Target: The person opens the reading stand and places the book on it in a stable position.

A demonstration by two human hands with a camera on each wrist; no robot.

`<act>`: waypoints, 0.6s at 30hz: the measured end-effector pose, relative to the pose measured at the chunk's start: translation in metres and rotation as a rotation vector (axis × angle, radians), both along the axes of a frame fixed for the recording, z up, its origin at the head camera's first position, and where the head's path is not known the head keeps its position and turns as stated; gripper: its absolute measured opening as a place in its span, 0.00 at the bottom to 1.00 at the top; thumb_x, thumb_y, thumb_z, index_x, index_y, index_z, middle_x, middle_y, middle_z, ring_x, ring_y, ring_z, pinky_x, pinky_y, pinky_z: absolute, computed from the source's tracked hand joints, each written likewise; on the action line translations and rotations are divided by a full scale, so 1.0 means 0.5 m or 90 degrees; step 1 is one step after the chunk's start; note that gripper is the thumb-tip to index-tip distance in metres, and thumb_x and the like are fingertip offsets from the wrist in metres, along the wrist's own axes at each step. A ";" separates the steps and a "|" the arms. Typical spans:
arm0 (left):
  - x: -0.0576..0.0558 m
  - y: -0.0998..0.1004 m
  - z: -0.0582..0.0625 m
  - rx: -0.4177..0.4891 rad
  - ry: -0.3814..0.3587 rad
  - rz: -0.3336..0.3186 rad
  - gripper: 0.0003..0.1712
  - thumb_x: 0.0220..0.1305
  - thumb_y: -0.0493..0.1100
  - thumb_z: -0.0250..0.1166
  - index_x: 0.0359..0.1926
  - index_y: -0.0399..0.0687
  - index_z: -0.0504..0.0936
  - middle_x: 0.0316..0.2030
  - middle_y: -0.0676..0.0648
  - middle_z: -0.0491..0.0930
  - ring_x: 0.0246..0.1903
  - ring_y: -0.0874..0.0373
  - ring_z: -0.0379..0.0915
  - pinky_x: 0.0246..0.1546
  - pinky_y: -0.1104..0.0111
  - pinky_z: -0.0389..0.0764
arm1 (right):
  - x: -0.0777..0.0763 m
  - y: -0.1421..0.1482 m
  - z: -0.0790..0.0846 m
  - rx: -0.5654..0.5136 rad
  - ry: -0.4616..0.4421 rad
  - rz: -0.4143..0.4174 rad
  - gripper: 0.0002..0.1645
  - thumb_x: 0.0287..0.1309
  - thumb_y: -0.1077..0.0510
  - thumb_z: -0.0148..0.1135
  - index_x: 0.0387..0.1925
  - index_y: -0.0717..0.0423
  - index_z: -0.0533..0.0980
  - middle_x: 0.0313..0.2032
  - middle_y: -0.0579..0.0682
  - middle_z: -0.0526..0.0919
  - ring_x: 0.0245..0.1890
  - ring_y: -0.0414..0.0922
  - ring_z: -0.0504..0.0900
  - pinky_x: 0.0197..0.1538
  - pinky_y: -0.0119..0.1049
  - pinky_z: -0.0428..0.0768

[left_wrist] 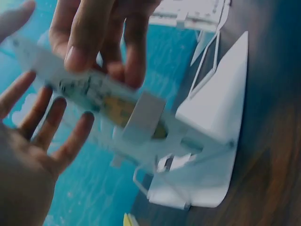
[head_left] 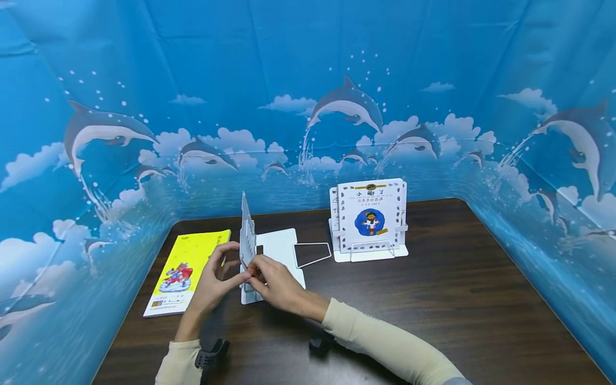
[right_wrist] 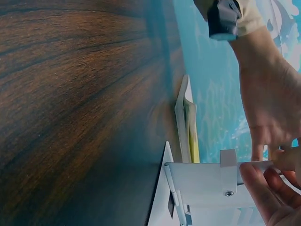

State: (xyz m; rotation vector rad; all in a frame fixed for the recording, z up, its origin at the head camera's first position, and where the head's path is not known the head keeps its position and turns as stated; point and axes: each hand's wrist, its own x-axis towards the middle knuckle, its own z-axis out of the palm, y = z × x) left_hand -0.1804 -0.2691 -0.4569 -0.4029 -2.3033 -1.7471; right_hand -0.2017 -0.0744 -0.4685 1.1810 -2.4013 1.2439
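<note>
A white folding book stand (head_left: 279, 243) lies partly on the table, with its slim panel (head_left: 247, 232) raised and seen nearly edge-on. My right hand (head_left: 278, 282) pinches the near edge of that panel. On the panel's other side, my left hand (head_left: 210, 283) has its fingers spread, with fingertips at the panel in the left wrist view. Its thumb reaches close to the right fingertips. A square white clip (right_wrist: 229, 165) sticks out from the panel edge. Printed marks and an orange patch (left_wrist: 117, 109) show on the panel, blurred. The right hand partly hides its edge.
To the left lies a yellow book (head_left: 192, 251), close by the stand. A thin wire loop (head_left: 313, 244) extends right from the stand's base. Farther right, another white stand holds an upright picture book (head_left: 370, 200). Dolphin-printed blue sheeting (head_left: 289, 107) surrounds the brown table (head_left: 433, 299).
</note>
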 end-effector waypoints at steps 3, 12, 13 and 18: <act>0.004 0.011 -0.008 -0.022 0.011 0.042 0.38 0.61 0.28 0.75 0.69 0.35 0.67 0.63 0.51 0.73 0.55 0.67 0.78 0.57 0.78 0.82 | -0.010 0.006 0.007 0.009 -0.036 0.027 0.07 0.72 0.60 0.68 0.47 0.55 0.78 0.43 0.48 0.84 0.41 0.33 0.83 0.46 0.26 0.85; 0.003 0.020 -0.006 -0.033 0.050 0.083 0.36 0.58 0.26 0.77 0.66 0.33 0.74 0.61 0.38 0.75 0.52 0.71 0.79 0.54 0.80 0.82 | -0.134 0.052 0.063 -0.096 -0.221 -0.010 0.04 0.75 0.65 0.62 0.47 0.60 0.80 0.40 0.55 0.87 0.37 0.43 0.89 0.40 0.28 0.86; 0.003 0.020 -0.005 -0.032 0.050 0.084 0.35 0.58 0.26 0.77 0.66 0.34 0.74 0.61 0.39 0.75 0.53 0.71 0.79 0.54 0.79 0.82 | -0.152 0.057 0.071 -0.102 -0.226 -0.027 0.05 0.76 0.64 0.61 0.48 0.60 0.80 0.41 0.55 0.87 0.38 0.46 0.89 0.41 0.29 0.86; 0.004 0.015 -0.002 -0.031 0.053 0.085 0.34 0.58 0.25 0.77 0.65 0.35 0.77 0.60 0.46 0.78 0.56 0.72 0.77 0.53 0.78 0.83 | -0.225 0.070 0.104 -0.110 -0.230 -0.084 0.08 0.78 0.61 0.59 0.53 0.60 0.78 0.45 0.56 0.85 0.47 0.58 0.89 0.47 0.35 0.87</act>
